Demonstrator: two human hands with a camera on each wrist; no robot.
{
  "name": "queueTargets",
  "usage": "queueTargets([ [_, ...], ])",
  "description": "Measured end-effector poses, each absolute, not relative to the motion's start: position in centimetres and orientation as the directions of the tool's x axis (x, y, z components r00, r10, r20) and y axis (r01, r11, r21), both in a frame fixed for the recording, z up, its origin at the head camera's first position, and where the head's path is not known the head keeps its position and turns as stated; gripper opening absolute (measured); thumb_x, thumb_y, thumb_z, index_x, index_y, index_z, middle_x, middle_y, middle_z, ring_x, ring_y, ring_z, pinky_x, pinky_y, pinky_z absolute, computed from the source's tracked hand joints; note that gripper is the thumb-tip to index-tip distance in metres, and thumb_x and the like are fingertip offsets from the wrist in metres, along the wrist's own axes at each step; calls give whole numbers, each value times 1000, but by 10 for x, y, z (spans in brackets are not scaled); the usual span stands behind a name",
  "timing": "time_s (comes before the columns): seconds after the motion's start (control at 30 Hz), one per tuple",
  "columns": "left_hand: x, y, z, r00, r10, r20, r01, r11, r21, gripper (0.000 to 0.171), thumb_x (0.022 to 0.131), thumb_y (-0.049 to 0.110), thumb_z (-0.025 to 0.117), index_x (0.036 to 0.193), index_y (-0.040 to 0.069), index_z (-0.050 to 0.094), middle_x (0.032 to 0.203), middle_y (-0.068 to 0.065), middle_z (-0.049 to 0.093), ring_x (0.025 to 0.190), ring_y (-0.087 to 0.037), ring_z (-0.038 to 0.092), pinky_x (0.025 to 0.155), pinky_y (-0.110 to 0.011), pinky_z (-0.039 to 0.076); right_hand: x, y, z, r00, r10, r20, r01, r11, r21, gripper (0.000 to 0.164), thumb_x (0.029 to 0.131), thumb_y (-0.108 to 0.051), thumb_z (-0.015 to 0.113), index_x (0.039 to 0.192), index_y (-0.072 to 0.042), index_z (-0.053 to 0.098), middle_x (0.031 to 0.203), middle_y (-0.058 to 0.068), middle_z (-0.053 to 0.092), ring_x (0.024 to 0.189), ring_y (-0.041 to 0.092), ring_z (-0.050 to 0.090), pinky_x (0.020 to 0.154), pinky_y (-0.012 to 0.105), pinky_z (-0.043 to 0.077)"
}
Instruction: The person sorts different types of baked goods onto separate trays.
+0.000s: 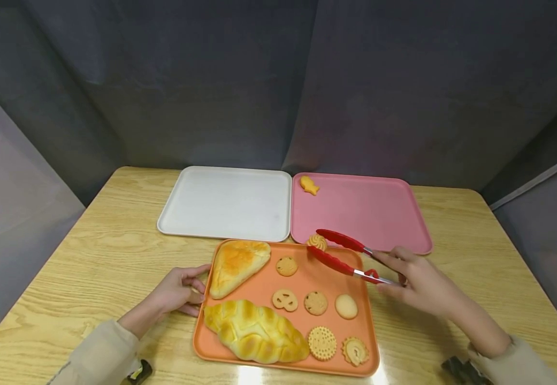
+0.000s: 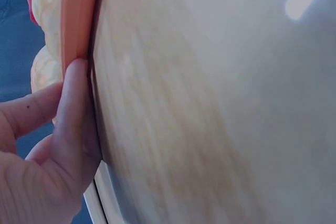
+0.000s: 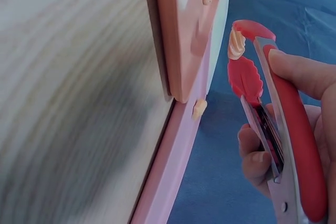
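My left hand (image 1: 182,291) holds the left rim of an orange tray (image 1: 302,369), its fingertips right at the edge; the left wrist view shows one finger along the tray's outer wall (image 2: 79,19). My right hand (image 1: 420,280) grips red-and-silver tongs (image 1: 341,267) by the handles. Between the red tong heads is a swirled cookie (image 1: 317,243), raised over the tray's far edge, near the pink tray (image 1: 360,208). In the right wrist view, the swirled cookie (image 3: 236,44) is pinched between the heads.
Bread loaves, a triangular one (image 1: 237,267) and a braided one (image 1: 259,331), lie on the orange tray beside several cookies, including a round dotted one (image 1: 322,343). A fish-shaped cookie (image 1: 309,185) lies on the pink tray. A white tray (image 1: 225,203) stands to its left. Dark curtains (image 1: 211,80) hang behind.
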State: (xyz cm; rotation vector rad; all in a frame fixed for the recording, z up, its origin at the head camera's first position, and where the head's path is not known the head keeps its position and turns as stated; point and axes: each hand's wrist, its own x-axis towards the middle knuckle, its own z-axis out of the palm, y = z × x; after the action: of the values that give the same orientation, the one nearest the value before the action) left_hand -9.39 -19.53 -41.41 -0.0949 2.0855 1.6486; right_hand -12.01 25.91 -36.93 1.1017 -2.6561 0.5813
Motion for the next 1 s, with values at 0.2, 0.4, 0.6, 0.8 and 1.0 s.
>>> queueTargets([
  [0.2,-93,-195,-415,-886,229,-404,-338,277,899,70,77,-13,59,140,-2,31,80,-10,52,53,-17,54,51,-37,56,-127,258,-366,-687,-636,351,-723,643,-252,59,62,-14,81,115,2,62,77,-8,45,56,-2,35,44,13,33],
  [0.4,-94,-194,-415,-886,216,-409,-346,278,896,69,77,-14,59,140,-2,32,80,-10,51,54,-16,54,51,-36,56,-134,256,-363,-693,-630,349,-718,648,-255,59,61,-13,82,115,2,62,78,-6,47,56,-1,35,43,13,33],
  [0.6,-92,-194,-415,-887,217,-408,-345,278,897,69,77,-14,59,139,-3,32,80,-11,52,56,-16,53,51,-37,56,-139,252,-361,-715,-615,333,-696,670,-258,57,62,-13,81,114,2,62,77,-2,49,56,4,38,43,15,34],
  [0.8,-93,-194,-416,-883,200,-424,-364,277,889,69,76,-15,58,139,-1,33,81,-13,52,58,-16,54,53,-37,56,-149,250,-363,-705,-619,346,-704,666,-245,56,61,-10,82,113,4,63,76,2,50,55,7,40,43,16,36],
  [1.0,-96,-194,-415,-886,200,-418,-356,284,890,70,76,-14,59,140,-1,33,81,-13,52,55,-16,53,52,-37,56,-161,249,-364,-667,-636,388,-737,639,-220,58,58,-4,82,111,6,62,73,0,47,55,7,37,43,17,34],
])
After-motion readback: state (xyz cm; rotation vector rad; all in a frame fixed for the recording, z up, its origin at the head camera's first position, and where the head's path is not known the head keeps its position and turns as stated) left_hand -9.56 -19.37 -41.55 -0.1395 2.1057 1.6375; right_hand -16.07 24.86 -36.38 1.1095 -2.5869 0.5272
